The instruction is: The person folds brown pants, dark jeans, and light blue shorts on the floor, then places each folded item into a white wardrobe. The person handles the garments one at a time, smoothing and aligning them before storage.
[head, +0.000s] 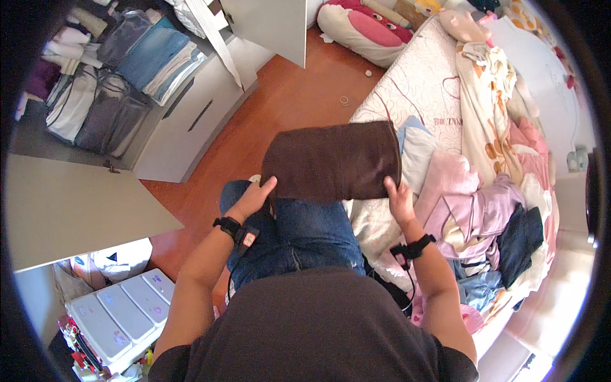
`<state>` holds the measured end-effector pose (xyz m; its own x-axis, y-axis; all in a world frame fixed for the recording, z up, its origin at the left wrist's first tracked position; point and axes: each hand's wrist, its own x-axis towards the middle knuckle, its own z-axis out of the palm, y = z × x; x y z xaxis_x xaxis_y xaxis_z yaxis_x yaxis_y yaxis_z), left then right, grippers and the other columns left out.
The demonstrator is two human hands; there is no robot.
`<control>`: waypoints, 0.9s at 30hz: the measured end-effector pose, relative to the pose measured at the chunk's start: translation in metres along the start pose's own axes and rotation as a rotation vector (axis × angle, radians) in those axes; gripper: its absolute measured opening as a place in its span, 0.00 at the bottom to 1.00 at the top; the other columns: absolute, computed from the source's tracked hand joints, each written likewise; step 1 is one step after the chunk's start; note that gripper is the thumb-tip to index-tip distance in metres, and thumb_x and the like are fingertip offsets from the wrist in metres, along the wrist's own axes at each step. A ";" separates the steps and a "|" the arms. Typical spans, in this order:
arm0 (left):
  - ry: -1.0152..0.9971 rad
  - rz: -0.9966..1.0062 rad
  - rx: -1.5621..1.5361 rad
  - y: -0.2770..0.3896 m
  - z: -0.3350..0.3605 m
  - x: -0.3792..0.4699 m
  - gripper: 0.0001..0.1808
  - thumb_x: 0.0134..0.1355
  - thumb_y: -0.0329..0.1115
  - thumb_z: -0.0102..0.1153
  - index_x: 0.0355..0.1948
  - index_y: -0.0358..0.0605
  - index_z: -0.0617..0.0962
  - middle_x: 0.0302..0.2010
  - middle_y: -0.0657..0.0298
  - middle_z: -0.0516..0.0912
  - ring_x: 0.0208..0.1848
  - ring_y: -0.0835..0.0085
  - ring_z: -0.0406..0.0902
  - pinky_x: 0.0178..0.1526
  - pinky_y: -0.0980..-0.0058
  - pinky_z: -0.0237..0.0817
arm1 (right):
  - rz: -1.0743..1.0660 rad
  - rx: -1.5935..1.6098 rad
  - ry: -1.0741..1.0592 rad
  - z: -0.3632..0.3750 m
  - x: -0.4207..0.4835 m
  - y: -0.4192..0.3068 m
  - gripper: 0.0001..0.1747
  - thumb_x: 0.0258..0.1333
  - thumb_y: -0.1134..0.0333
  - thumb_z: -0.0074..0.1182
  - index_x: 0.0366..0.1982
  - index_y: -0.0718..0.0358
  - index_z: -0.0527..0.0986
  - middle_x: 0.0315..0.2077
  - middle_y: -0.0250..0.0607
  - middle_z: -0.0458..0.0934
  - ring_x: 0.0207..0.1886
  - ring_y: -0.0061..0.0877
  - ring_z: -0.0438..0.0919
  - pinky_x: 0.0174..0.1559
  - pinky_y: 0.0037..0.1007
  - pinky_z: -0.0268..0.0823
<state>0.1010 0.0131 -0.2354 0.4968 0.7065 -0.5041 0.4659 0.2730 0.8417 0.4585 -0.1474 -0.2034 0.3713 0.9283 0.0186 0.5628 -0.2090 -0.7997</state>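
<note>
A folded dark brown cloth (331,160) is stretched out flat above my knees in blue jeans (310,227). My left hand (253,198) grips its near left corner, thumb on top. At the opposite end, my right hand (400,198) pinches the near right corner, also with the thumb uppermost. The fingers of both hands are partly hidden beneath the cloth. Just beyond my right hand lie a pale blue and white garment (416,148) and a light pink garment (451,179) on the bed.
A bed with a patterned mattress (425,86) holds heaped clothes (482,215) at right. At left, an open wardrobe (157,148) contains folded jeans (152,57) and grey storage bags (102,112). Its door (86,205) juts out. A plastic drawer unit (121,310) stands lower left; a plush toy (367,31) lies beyond.
</note>
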 end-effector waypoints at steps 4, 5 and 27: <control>0.023 0.012 -0.089 0.006 0.003 -0.009 0.40 0.63 0.57 0.50 0.53 0.19 0.69 0.53 0.43 0.75 0.57 0.58 0.71 0.59 0.68 0.59 | 0.312 0.000 0.070 0.015 0.013 0.004 0.32 0.63 0.47 0.44 0.37 0.75 0.76 0.29 0.66 0.78 0.37 0.50 0.79 0.41 0.42 0.68; 0.048 0.019 -0.034 0.004 0.006 -0.011 0.40 0.62 0.57 0.50 0.52 0.19 0.70 0.52 0.43 0.76 0.56 0.58 0.72 0.59 0.68 0.60 | 0.396 -0.120 0.001 0.022 0.008 0.010 0.34 0.62 0.45 0.44 0.37 0.76 0.76 0.30 0.67 0.77 0.38 0.52 0.79 0.42 0.43 0.68; 0.430 0.034 0.325 0.000 0.038 0.004 0.30 0.61 0.57 0.51 0.38 0.33 0.81 0.36 0.40 0.81 0.43 0.47 0.78 0.47 0.61 0.67 | 0.266 0.067 0.254 0.043 0.049 0.040 0.26 0.56 0.53 0.56 0.45 0.70 0.72 0.37 0.60 0.78 0.43 0.48 0.77 0.46 0.39 0.67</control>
<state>0.1313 -0.0088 -0.2448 0.2031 0.9335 -0.2956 0.6909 0.0773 0.7188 0.4673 -0.0966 -0.2600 0.6742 0.7366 -0.0529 0.3761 -0.4041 -0.8338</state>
